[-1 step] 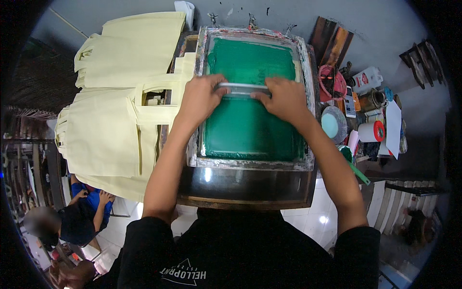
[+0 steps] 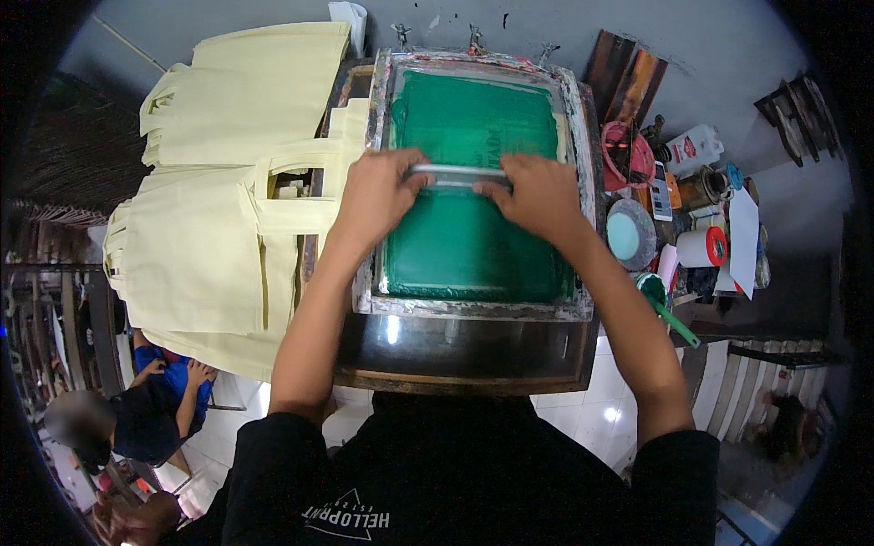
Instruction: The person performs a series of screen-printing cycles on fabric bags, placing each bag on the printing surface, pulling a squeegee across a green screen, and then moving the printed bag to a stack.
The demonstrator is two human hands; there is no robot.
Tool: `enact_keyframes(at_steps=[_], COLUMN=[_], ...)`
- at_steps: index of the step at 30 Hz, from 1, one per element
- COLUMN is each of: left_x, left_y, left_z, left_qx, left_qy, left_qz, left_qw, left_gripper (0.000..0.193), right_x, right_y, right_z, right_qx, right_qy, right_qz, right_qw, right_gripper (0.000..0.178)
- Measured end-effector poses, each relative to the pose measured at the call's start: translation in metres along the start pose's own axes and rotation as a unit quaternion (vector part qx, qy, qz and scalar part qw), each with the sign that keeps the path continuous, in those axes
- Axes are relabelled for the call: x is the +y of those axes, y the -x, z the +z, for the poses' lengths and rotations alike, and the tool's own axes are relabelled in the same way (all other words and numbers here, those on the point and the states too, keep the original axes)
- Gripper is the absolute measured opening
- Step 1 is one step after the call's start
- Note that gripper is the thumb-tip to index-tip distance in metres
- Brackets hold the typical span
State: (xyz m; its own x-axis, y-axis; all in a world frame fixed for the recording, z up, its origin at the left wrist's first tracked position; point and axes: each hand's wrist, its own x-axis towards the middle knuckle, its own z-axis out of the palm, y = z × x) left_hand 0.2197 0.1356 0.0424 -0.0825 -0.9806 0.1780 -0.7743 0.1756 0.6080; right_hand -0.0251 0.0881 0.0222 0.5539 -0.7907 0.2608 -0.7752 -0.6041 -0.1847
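Observation:
My left hand (image 2: 382, 189) and my right hand (image 2: 539, 189) are closed on the two ends of a squeegee (image 2: 455, 176) with a pale, straight handle. It lies across a screen-printing frame (image 2: 473, 312), whose mesh carries green ink (image 2: 464, 246). Beyond the squeegee the ink looks thinner, with faint dark lettering showing through. The squeegee's blade is hidden under its handle and blurred. Part of a pale yellow fabric bag (image 2: 341, 136) reaches under the frame's left side.
Stacked pale yellow bags (image 2: 196, 246) lie to the left. Clamps (image 2: 475, 38) hold the frame's far edge. At right stand a pink basket (image 2: 628, 156), a bowl (image 2: 625, 232), a white tub (image 2: 696, 248) and a green-handled tool (image 2: 678, 325). Another person (image 2: 150, 414) sits at lower left.
Both hands and the squeegee have come slightly nearer to me. Faint lettering now shows in the ink beyond the squeegee.

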Motion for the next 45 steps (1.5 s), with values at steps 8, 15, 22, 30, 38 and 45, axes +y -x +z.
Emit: enact_keyframes(at_steps=[8,15,22,30,38,45], left_x=[0.026,0.008,-0.006,-0.018,-0.058,-0.079], left_y=[0.106,0.151,0.171,0.107,0.06,0.029], left_z=[0.001,0.017,0.003,-0.036,-0.021,-0.041], left_qx=[0.011,0.046,0.216,0.264,-0.026,-0.15], left_qy=[0.001,0.079,-0.017,0.187,-0.219,-0.175], left_qz=[0.038,0.091,0.113,-0.045,-0.176,-0.212], left_qw=[0.999,0.992,0.97,0.945,0.96,0.95], left_gripper=[0.01,0.08,0.118,0.091,0.07,0.054], right_x=[-0.052,-0.064,-0.058,-0.042,-0.029,-0.006], right_y=[0.093,0.134,0.124,0.017,-0.08,-0.121], right_z=[-0.008,0.0,-0.049,-0.184,-0.276,-0.288], right_qx=[-0.023,0.023,0.134,0.267,0.181,0.241], right_qy=[-0.019,0.071,0.009,0.051,0.014,0.017], right_qz=[-0.009,-0.059,-0.097,-0.123,0.01,-0.026], right_qw=[1.0,0.995,0.986,0.954,0.983,0.97], right_gripper=[0.039,0.022,0.025,0.016,0.036,0.036])
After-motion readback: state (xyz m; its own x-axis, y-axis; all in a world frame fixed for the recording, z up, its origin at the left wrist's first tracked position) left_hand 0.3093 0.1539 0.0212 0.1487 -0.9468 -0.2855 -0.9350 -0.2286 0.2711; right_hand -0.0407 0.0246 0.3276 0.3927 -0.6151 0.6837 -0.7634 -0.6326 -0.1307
